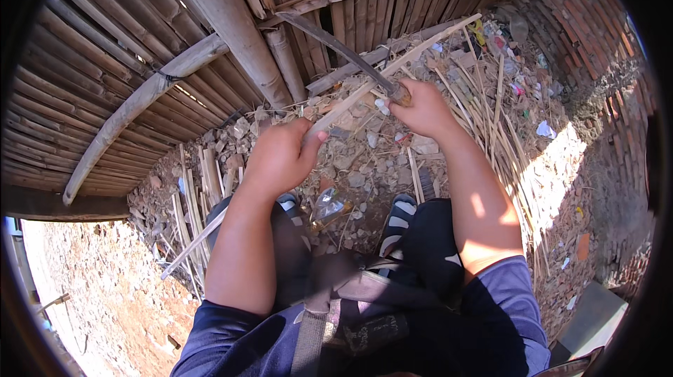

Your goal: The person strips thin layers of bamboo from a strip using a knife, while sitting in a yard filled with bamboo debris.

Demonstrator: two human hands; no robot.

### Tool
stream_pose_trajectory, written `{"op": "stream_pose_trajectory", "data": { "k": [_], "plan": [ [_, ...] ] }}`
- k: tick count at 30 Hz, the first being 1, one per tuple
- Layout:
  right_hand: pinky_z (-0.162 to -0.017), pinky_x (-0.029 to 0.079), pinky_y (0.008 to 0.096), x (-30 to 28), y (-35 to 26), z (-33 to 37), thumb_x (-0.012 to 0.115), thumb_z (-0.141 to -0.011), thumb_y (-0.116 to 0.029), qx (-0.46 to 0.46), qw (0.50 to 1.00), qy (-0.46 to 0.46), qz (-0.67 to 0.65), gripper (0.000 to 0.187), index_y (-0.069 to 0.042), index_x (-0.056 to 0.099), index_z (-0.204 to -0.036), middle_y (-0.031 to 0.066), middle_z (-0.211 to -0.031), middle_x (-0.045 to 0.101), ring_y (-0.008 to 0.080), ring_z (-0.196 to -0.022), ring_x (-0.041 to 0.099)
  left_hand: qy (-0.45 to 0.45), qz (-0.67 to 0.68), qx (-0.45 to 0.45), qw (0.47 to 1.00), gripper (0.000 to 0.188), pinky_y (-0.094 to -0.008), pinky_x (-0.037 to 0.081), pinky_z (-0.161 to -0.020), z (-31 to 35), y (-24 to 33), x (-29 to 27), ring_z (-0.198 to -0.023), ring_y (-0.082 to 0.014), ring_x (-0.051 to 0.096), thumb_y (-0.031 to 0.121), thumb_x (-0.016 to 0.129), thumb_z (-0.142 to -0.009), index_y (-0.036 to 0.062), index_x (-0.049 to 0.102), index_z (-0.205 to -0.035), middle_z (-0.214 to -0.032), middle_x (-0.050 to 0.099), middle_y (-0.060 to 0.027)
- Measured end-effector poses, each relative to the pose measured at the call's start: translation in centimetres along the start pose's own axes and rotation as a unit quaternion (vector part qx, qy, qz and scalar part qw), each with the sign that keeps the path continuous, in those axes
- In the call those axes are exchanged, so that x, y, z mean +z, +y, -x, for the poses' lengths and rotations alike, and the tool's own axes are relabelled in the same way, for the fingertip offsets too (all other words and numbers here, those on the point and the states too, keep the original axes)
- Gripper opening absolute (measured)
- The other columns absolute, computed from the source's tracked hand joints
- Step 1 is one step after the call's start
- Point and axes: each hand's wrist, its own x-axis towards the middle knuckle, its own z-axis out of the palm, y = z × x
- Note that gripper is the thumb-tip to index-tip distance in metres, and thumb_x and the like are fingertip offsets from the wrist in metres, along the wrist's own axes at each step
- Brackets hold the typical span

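While you sit with your knees up and your sandalled feet (399, 212) planted in the rubble (350, 167), a long bamboo strip (420, 46) runs diagonally across your lap, its long axis going from near left to far right. Its near end pokes out low beside your left thigh, and its far end points up toward the litter at the foot of the brick wall (589, 19). The strip is pale, thin and flat, dry-looking, sunlit along the far half.

Your left hand (280, 156) is closed around the strip near its middle, knuckles up, thumb pressed along its far side, forearm coming straight up from the lower edge. Your right hand (420, 107) sits farther off and to the right, fist wrapped around the wooden handle of a knife (336, 44), wrist bent inward. The dark, slightly curved blade points far left, crossing over the strip just past your right fist; whether the edge touches the strip there cannot be told.

Loose bamboo slivers (196, 188) lie on the ground to your left and right. Beyond the hands stands a fence of split bamboo (140, 48) with thick round poles leaning across it.
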Motion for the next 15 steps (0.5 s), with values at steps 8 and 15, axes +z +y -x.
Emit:
{"op": "stream_pose_trajectory", "data": {
  "k": [8,15],
  "plan": [
    [-0.085,0.056,0.0499,2.0,-0.9,0.3,0.077,-0.081,-0.03,-0.11,0.99,-0.014,0.085,0.044,-0.008,0.072,-0.118,0.0245,-0.098,0.072,0.0428,-0.096,0.07,0.007,0.014,-0.002,1.0,0.031,-0.0536,0.053,-0.071,-0.1,0.1,0.2,-0.078,-0.0462,0.068,0.032,0.067,-0.097,0.0011,0.07,-0.093,-0.079,0.068,-0.025],
    [-0.081,0.055,0.051,2.0,-1.3,0.7,0.077,-0.077,-0.028,-0.127,0.986,-0.035,0.105,0.04,-0.012,0.072,-0.113,0.0213,-0.094,0.072,0.0423,-0.093,0.069,0.008,-0.003,0.019,1.0,0.032,-0.0541,0.054,-0.074,0.0,0.2,0.3,-0.081,-0.0461,0.069,0.032,0.068,-0.096,0.0008,0.071,-0.096,-0.079,0.069,-0.025]
  ]
}}
